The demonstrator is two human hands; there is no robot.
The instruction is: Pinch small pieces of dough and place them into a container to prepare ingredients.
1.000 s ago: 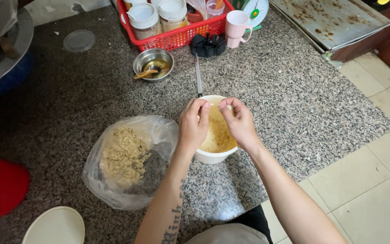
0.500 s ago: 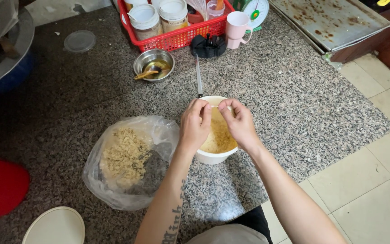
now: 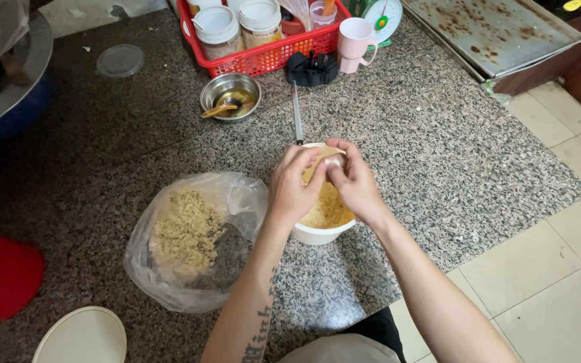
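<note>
Hands meet above a round white bowl standing on the speckled grey granite slab: the left hand and the right hand are pressed close together, fingertips touching, pinching between them a small pale piece of dough-like food, tan on one side and whitish on the other. Both hands are closed narrowly on that piece, directly over the bowl, which holds a yellowish crumbly filling. Just to the left of the bowl lies an open clear plastic bag with more beige crumbly mixture spread inside it. Beyond the bowl a thin metal rod-like utensil lies on the stone, its near end at the bowl's far rim. Further back sits a small steel bowl with brownish liquid and a spoon, then a red plastic basket carrying lidded jars, with a pink mug beside it. A stained metal tray lies at the far right, and a cream round lid shows at the lower left edge.
</note>
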